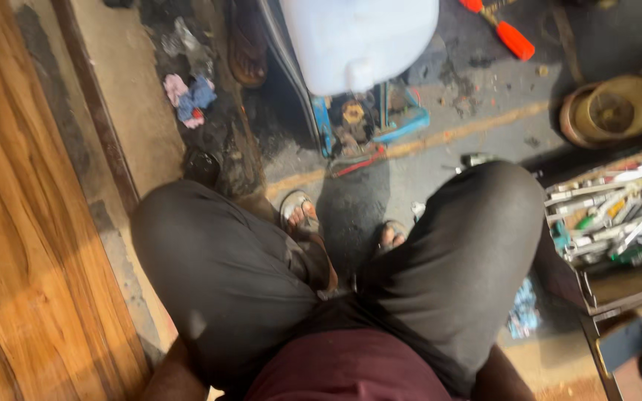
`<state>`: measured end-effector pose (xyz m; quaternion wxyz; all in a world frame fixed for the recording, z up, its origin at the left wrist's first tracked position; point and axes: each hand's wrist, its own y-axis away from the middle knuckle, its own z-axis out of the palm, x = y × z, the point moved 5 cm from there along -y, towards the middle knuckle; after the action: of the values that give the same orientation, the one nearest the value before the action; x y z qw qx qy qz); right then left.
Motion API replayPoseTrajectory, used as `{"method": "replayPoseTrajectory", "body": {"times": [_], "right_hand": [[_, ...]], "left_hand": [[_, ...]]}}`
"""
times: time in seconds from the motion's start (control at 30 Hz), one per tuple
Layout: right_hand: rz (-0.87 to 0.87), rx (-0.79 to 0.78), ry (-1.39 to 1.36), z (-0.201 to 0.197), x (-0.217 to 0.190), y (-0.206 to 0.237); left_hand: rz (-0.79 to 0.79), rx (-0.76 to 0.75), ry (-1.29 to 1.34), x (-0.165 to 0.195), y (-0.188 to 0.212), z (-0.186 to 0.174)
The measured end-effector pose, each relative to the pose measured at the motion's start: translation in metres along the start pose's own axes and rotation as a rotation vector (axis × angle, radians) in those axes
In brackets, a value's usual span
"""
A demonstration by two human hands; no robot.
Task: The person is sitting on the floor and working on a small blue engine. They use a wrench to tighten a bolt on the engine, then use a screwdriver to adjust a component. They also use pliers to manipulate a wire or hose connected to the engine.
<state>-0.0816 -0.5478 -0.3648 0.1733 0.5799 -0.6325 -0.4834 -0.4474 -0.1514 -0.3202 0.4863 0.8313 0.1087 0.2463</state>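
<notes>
I am seated and looking down at my own lap: dark grey trousers (224, 275) and a maroon shirt hem (347, 367). My sandalled feet (300, 213) rest on the dirty concrete floor (484, 134) between my knees. Only bare forearms show at the bottom edge, the left arm (172, 375) and the right arm (503, 379). Both hands are out of the picture, so nothing shows what they hold or touch.
An open toolbox of wrenches (618, 215) stands by my right knee. Beyond it are a round metal bowl (611, 111), an orange-handled tool (514, 37), a white plastic canister (358, 37), a blue tray of parts (373, 119) and rags (187, 96). A wooden panel (24, 223) runs along the left.
</notes>
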Motion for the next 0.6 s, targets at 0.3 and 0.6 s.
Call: {"method": "replayPoseTrajectory", "body": {"times": [0.3,0.6], "right_hand": [[-0.067,0.12,-0.248,-0.072,-0.005,-0.02],[-0.559,0.462,-0.637,-0.271,-0.076,0.086]], "left_hand": [[0.108,-0.062,0.166,0.059,-0.016,0.003],[1.198,0.154,0.738,0.288,0.08,-0.167]]}}
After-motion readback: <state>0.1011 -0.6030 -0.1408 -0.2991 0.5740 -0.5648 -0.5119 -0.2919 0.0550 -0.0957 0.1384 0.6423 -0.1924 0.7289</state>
